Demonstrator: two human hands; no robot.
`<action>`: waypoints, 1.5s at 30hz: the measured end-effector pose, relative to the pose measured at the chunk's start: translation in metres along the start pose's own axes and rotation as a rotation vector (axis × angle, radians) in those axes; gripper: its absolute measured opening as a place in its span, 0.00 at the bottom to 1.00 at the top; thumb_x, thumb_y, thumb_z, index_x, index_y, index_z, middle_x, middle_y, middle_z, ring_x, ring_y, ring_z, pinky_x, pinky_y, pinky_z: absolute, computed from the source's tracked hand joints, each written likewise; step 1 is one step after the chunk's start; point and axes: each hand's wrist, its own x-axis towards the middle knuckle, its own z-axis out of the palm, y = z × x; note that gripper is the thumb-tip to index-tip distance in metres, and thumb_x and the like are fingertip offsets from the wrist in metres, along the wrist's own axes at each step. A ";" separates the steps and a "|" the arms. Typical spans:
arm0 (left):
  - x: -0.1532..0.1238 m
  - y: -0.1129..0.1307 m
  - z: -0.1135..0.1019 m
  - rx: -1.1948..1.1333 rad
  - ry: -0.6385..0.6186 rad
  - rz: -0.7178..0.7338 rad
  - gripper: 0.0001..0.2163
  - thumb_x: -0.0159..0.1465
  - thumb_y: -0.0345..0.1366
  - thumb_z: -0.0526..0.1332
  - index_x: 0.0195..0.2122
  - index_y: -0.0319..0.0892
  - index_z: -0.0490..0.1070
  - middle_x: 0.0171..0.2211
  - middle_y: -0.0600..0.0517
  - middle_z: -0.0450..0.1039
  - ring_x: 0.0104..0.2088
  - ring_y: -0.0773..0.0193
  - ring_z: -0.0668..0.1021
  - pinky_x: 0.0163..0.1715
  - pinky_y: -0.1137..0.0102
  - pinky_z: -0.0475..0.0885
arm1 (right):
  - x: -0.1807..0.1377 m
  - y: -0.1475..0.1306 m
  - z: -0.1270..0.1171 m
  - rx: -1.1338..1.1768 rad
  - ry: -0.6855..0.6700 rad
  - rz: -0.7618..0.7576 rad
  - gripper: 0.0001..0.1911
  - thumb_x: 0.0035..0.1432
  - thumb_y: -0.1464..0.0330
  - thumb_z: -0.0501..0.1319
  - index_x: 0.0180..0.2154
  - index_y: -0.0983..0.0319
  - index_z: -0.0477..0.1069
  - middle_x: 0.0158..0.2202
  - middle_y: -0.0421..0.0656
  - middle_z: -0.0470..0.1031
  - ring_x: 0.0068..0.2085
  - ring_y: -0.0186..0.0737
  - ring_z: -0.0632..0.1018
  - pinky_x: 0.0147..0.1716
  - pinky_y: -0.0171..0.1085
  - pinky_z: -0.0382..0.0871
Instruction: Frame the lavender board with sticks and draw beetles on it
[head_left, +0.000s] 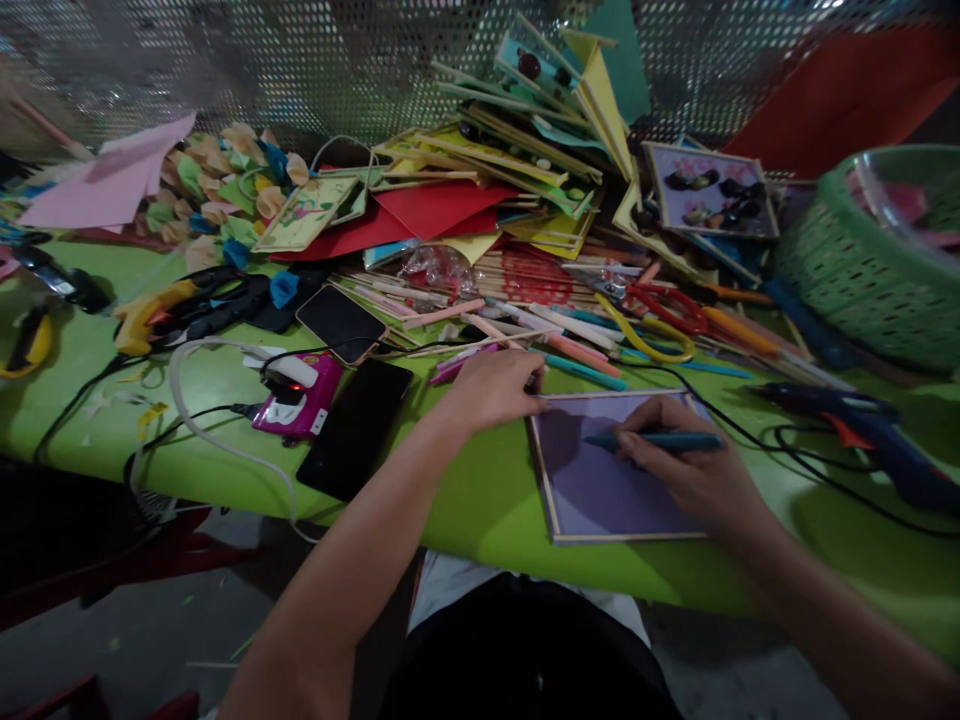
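Here, a purple card (581,495) flat on the green desk (480,480). Pinched near its tip in the grip of the right hand (679,475), presumably for control: a blue pen (691,441). At the far-left corner, perhaps for steadying: left hand (491,386), grip impossible to tell. Beyond, scattered markers (591,373); behind, a perforated screen (375,70).

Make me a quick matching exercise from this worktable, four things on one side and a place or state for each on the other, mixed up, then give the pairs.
Things:
1. Blue marker
2. Purple card
3. Magenta power strip
4. Green basket

Places and states:
A. Showing a small red light
B. Far right, behind the glue gun
C. Gripped in the right hand
D. Edged with pale sticks

Pairs: 1-C, 2-D, 3-A, 4-B
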 end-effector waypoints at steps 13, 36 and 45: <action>0.003 -0.006 0.006 -0.020 0.014 0.027 0.12 0.66 0.47 0.68 0.40 0.44 0.74 0.44 0.48 0.82 0.47 0.51 0.82 0.42 0.64 0.71 | 0.005 0.001 0.001 -0.027 0.048 -0.014 0.15 0.58 0.52 0.70 0.31 0.55 0.74 0.27 0.40 0.76 0.30 0.42 0.74 0.31 0.40 0.69; -0.012 0.004 -0.001 -0.498 0.070 0.127 0.08 0.68 0.32 0.53 0.46 0.44 0.67 0.47 0.49 0.76 0.49 0.60 0.78 0.52 0.66 0.73 | -0.008 -0.001 -0.010 0.561 0.186 0.033 0.13 0.54 0.56 0.76 0.40 0.53 0.85 0.39 0.42 0.82 0.37 0.41 0.81 0.30 0.37 0.69; -0.012 0.022 0.003 -0.452 0.004 0.190 0.08 0.75 0.32 0.53 0.46 0.46 0.71 0.53 0.49 0.79 0.54 0.62 0.78 0.58 0.65 0.72 | -0.006 -0.005 -0.008 0.597 0.172 -0.012 0.14 0.54 0.55 0.77 0.38 0.54 0.83 0.36 0.42 0.80 0.35 0.44 0.84 0.27 0.36 0.72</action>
